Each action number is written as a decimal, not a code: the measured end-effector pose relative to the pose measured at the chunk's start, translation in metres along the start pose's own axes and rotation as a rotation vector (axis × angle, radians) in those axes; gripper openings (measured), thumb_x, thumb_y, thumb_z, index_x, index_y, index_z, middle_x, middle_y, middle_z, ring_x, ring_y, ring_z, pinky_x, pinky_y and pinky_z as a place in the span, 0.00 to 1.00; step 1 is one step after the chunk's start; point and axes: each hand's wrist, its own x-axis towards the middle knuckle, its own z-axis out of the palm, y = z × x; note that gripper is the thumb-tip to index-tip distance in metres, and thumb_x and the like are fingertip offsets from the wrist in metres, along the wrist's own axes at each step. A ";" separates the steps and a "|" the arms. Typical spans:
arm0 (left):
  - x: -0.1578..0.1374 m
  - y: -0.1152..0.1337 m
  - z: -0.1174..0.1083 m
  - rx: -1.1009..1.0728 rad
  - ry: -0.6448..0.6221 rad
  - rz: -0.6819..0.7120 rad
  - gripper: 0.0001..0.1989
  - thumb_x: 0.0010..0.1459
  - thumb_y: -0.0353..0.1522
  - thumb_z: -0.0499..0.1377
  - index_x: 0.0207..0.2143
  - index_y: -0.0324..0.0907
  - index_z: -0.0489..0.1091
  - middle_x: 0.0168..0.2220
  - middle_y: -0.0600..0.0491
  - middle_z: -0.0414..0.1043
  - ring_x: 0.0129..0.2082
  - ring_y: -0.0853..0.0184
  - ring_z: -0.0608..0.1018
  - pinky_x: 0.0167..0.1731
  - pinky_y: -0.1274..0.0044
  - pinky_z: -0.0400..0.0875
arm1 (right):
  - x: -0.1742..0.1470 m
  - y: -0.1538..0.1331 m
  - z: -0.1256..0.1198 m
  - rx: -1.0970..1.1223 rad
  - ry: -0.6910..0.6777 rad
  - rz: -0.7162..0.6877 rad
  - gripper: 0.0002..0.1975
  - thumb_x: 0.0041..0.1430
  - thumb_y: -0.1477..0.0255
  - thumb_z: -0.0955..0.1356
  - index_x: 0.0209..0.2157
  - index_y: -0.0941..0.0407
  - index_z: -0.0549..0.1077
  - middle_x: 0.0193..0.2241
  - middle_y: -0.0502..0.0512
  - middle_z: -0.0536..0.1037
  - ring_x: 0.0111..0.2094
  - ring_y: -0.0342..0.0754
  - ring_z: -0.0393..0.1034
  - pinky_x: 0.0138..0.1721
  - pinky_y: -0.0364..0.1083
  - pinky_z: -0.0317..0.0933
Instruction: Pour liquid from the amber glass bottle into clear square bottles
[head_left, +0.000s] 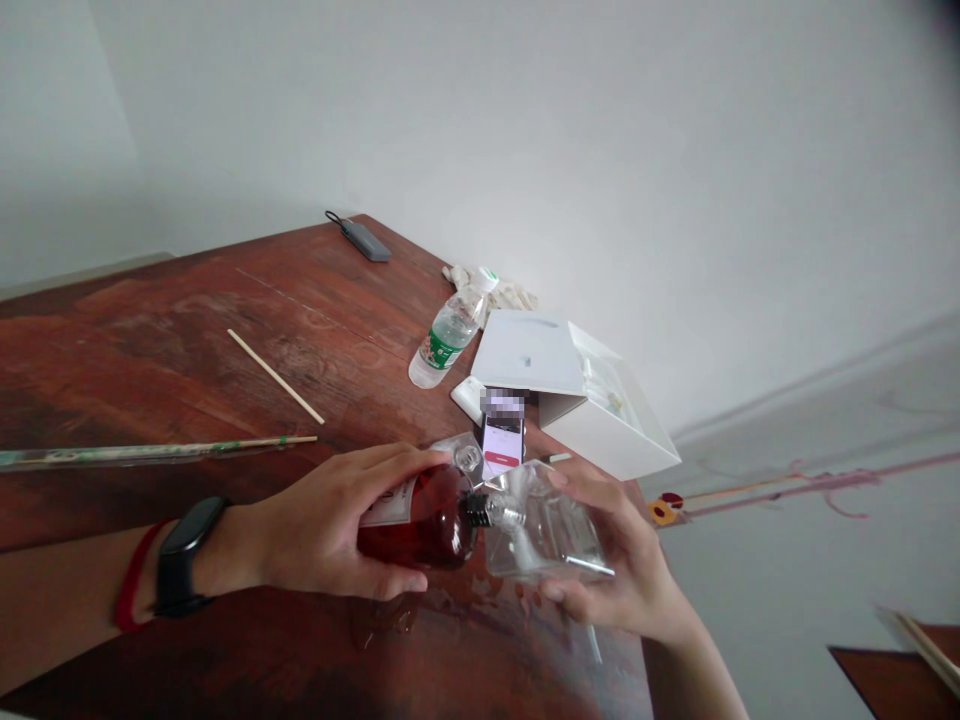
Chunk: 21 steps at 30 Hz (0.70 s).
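My left hand (pixel 322 525) is wrapped round a bottle of red liquid (pixel 439 525), which is tipped onto its side with its dark threaded neck pointing right. A pale label shows partly beside my fingers. My right hand (pixel 626 545) grips a clear, square-sided bottle (pixel 551 530) between thumb and fingers. Its narrow neck faces the red bottle's neck; the two mouths meet or nearly meet, and I cannot tell which. A clear round piece (pixel 466 459) shows just behind the red bottle. Below my hands, the wooden table (pixel 262 650) has wet patches.
Beyond my hands lie a phone (pixel 502 445) with a lit screen, a white box (pixel 615 440) with its lid (pixel 525 350), and a water bottle (pixel 450 335). A bare stick (pixel 275 376) and wrapped chopsticks (pixel 165 451) lie left. A grey device (pixel 365 241) sits near the far corner.
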 end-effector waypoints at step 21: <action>-0.005 -0.009 0.005 -0.011 -0.056 -0.021 0.43 0.57 0.42 0.74 0.70 0.50 0.60 0.62 0.47 0.75 0.57 0.52 0.81 0.60 0.65 0.76 | 0.013 -0.014 -0.010 -0.219 -0.031 -0.148 0.31 0.65 0.48 0.73 0.62 0.51 0.70 0.48 0.60 0.84 0.48 0.56 0.84 0.45 0.51 0.79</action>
